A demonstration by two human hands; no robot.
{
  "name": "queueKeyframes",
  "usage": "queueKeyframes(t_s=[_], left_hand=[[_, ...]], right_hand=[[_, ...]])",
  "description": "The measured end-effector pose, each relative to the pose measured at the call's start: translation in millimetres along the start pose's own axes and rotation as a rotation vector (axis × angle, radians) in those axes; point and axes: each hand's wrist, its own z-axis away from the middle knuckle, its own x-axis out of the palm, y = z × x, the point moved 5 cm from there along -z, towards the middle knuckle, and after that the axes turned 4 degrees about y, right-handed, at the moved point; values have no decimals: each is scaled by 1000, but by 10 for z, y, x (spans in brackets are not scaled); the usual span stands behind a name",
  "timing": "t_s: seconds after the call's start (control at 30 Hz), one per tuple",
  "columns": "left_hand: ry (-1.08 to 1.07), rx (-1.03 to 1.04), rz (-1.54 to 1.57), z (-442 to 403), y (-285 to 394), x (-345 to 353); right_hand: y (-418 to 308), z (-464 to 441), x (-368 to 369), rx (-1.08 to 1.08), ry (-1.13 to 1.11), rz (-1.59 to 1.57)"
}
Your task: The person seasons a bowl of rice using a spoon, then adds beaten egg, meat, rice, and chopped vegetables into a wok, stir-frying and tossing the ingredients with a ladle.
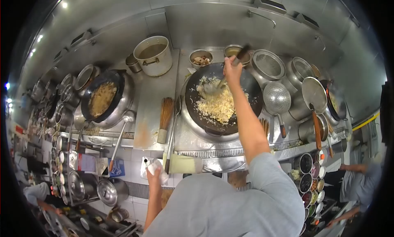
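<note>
The yellow-and-white rice lies loose in the large wok at the upper centre of the frame, heaped thickest in the middle and thinning to scattered grains along the wok's sides; yellow and paler bits run all through it, so the mixing looks well advanced, though a whiter patch at the heap's upper left suggests that it is not yet wholly even; none of it looks dished out, so some tossing and the emptying of the wok seem to be left; whether it is cooked through cannot be told.

The right hand, above the wok's upper right part, is curled tightly round the handle of the ladle, the dark grip end sticking out past it toward the top of the frame; the ladle's bowl sits in the upper left of the heap, blurred; the rice thus lies below and to the left of this hand in the frame, apart from the fingers and met only by the ladle.

The left hand, at the lower centre-left, is bunched round a white cloth, its exact finger placing too small to tell; it is well apart from the rice, which lies up and to its right.
</note>
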Motion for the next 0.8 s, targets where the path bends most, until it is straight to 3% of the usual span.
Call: queueKeyframes(t_s=[0.07, 0.17, 0.2, 0.27, 0.3, 0.37, 0.4, 0.43, 0.5, 0.57, 0.67, 0.7, 0.73, 0.77, 0.8], left_hand=[[-17, -7, 8, -41, 75, 137], [-62, 4, 7, -61, 114, 241], [-62, -37, 51, -69, 53, 263], [-153, -193, 189, -204, -162, 427], [-209, -302, 228, -188, -169, 591], [-388, -462, 324, -212, -137, 1056], [-508, -525, 369, -186, -127, 1270], [-510, -568, 331, -135, -18, 1523], [-497, -647, 415, -286, -154, 2009], [-453, -675, 456, -437, -99, 2400], [-694, -678, 390, -655, -334, 2721], [-722, -681, 379, -603, -388, 2777], [-653, -713, 317, -445, -164, 2777], [-571, -741, 267, -382, -23, 2780], [-572, -735, 282, -533, -46, 2906]], right_hand=[[-59, -147, 75, -20, -13, 229], [-123, -63, -113, -165, 94, 115], [-17, -7, -54, -90, 37, 181], [-227, 81, 23, -167, -64, 406], [-402, 92, 76, -151, -105, 441], [-704, 140, -87, -300, 20, 307], [-429, 68, -287, -145, 63, 288], [-374, 152, -377, -131, 63, 299], [-386, 149, -378, -103, -147, 429], [-969, 387, -438, -186, -14, 540], [-574, 487, -1021, -184, 103, 454], [-577, 455, -1169, -89, 54, 345], [-611, 372, -1197, -5, -10, 227], [-891, 518, -1175, 41, 195, 70], [-921, 622, -1179, 17, 251, 60]])
